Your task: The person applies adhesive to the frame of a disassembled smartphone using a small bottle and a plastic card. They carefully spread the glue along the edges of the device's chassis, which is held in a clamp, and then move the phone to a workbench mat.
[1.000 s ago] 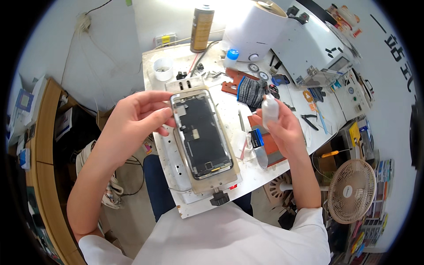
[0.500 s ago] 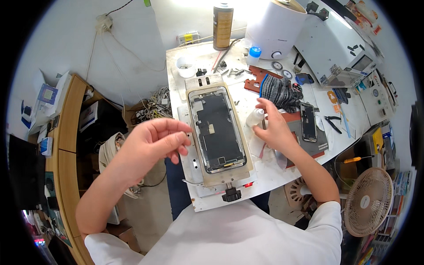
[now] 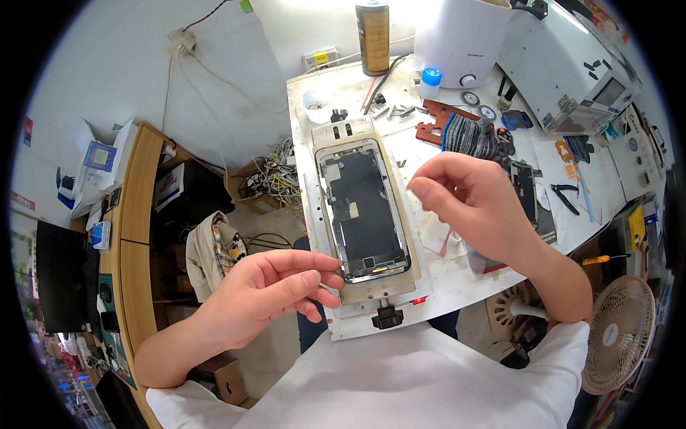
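A black phone screen assembly (image 3: 366,207) with a silvery rim lies in a beige clamp holder (image 3: 386,287) with a black knob at its near end. My left hand (image 3: 282,286) is at the holder's lower left corner, fingers loosely bent and apart, with nothing seen in them. Its fingertips are close to the screen's edge; I cannot tell whether they touch. My right hand (image 3: 486,204) is raised right of the holder, thumb and forefinger brought together and the other fingers curled. Whatever is in that pinch is hidden, and the small white bottle is out of sight.
Behind the right hand lie a grey knitted glove (image 3: 468,136), a brown-red plate (image 3: 432,123) and another phone part (image 3: 525,189). Pliers (image 3: 566,199) lie farther right. A spray can (image 3: 373,39), a blue-capped bottle (image 3: 430,82) and a white humidifier-like appliance (image 3: 457,43) stand at the back.
My right hand has left its spread grip at the white bottle, risen and curled its fingers. My left hand has moved down along the holder to its lower corner. The view has shifted slightly.
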Available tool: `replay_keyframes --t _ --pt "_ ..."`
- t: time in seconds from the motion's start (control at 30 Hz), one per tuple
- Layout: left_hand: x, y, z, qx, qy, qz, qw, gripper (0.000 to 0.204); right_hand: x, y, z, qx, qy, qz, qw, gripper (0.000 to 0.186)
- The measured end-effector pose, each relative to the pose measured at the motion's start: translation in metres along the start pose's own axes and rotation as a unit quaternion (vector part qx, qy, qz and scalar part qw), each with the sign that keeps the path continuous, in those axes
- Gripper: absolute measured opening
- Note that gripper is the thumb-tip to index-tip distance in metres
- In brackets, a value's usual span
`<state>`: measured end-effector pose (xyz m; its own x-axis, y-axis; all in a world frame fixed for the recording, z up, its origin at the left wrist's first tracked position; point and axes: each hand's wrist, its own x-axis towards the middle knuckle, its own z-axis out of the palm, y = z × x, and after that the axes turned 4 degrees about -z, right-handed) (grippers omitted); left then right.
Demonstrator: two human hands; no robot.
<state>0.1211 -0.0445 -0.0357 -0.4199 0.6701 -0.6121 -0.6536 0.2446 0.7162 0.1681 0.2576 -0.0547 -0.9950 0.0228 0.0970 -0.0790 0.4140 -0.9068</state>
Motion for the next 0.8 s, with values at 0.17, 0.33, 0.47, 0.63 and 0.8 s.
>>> replay_keyframes --t 0.17,0.33,0.47,0.63,0.8 --pt "-0.003 0.0 0.003 0.0 0.038 0.007 0.999 0.039 0.013 -0.01 0.005 -0.103 -0.061 -0.009 0.993 0.031" --pt "-0.001 0.002 0.003 0.009 0.043 0.002 0.999 0.04 0.018 -0.011 0.005 -0.13 -0.093 -0.004 0.987 0.025" --pt "-0.001 0.005 0.004 0.007 0.044 -0.004 0.999 0.04 0.02 -0.013 0.003 -0.102 -0.116 0.034 0.988 0.028" --pt "0.002 0.011 0.01 0.017 0.078 -0.028 0.996 0.031 0.024 -0.016 -0.001 -0.079 -0.158 0.111 0.978 0.029" --pt "0.006 0.021 0.017 0.083 0.108 -0.054 0.989 0.028 0.026 -0.021 -0.003 -0.115 -0.177 0.097 0.973 0.029"
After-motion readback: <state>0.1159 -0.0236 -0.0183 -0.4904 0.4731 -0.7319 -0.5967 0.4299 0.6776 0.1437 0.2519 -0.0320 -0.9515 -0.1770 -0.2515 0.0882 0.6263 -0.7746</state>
